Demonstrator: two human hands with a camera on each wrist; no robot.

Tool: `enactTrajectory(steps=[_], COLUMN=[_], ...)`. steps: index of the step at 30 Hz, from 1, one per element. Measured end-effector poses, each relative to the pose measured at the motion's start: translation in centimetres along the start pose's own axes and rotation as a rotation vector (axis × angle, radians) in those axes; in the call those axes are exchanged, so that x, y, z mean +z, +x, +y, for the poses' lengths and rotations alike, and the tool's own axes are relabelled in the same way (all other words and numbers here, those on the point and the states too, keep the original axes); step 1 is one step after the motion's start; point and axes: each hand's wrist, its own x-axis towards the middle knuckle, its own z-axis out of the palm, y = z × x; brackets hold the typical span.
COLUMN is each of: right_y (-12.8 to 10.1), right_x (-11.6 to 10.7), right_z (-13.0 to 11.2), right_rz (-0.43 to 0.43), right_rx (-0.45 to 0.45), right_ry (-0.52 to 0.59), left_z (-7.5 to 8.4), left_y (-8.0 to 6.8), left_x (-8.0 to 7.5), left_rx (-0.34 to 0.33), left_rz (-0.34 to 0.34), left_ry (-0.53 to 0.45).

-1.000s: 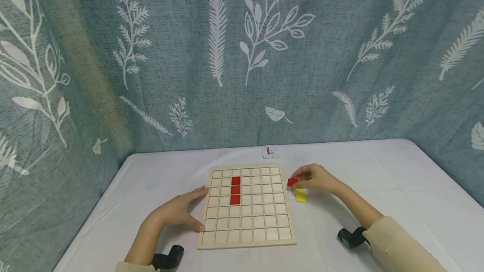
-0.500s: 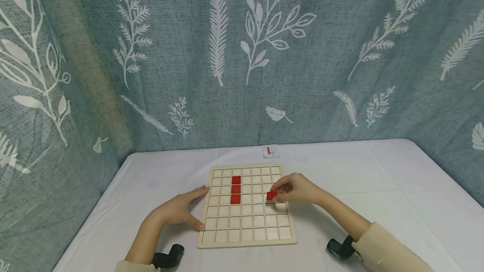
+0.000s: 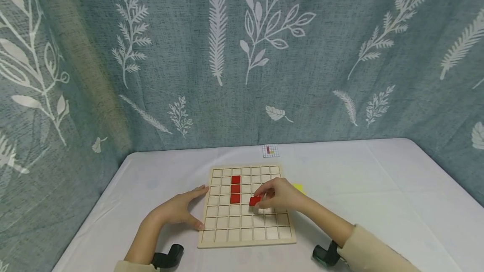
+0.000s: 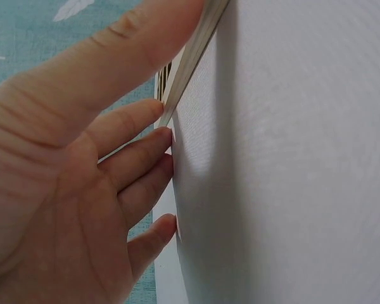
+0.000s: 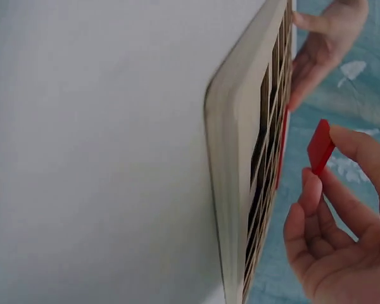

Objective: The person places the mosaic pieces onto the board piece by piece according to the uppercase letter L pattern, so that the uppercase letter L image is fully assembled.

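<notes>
- The red square tile (image 3: 255, 200), flat, thin and smooth, hangs just above the wooden grid board (image 3: 246, 238), over the cells right of the board's middle.
- The right hand (image 3: 279, 194) pinches that tile between thumb and fingertips. The right wrist view shows it edge-on (image 5: 319, 147), held tilted and clear of the board's face, which the head view cannot settle.
- Three more red tiles (image 3: 235, 189) sit in a straight column in the board's upper left part, one cell each, just left of the held tile.
- The board is pale, unpainted wood, cut into a square lattice of shallow cells. From the right wrist its rounded outer rim (image 5: 231, 190) and its thickness show.
- The left hand (image 3: 177, 210) lies flat, fingers straight and relaxed, against the board's left edge, holding nothing. The left wrist view shows the fingertips (image 4: 161, 136) touching the white cloth beside the board's rim (image 4: 193, 54).
- A yellow tile (image 3: 298, 187) lies on the white tablecloth (image 3: 378, 188) just beyond the right hand, partly hidden by it.
- A small printed pattern card (image 3: 270, 150) lies at the table's far edge, below a teal curtain (image 3: 242, 53) with white leaf prints.
</notes>
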Motion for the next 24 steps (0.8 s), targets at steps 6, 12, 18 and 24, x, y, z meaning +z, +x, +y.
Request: enactTrajectory(steps=[6,12,18,24], right_y=[0.9,1.8,2.2,2.5], right_x=[1.4,2.5,3.3,3.8], right_z=[-0.8,-1.8,-2.9,-3.4], right_rz=[-0.012,-0.032,-0.043,-0.025], right_rx=[-0.033,-0.047,-0.013,-0.011], right_ry=[-0.076,-0.11,-0.174,-0.249], left_z=[-0.2,-0.3,-0.2,-0.2], left_y=[0.1,0.2,0.1,0.1], left_x=[0.1,0.0,0.0,0.0], left_rx=[0.001,-0.007,-0.012,-0.005], left_rz=[0.001,0.015,0.017,0.015], left_ry=[-0.001,-0.003,-0.011,-0.012])
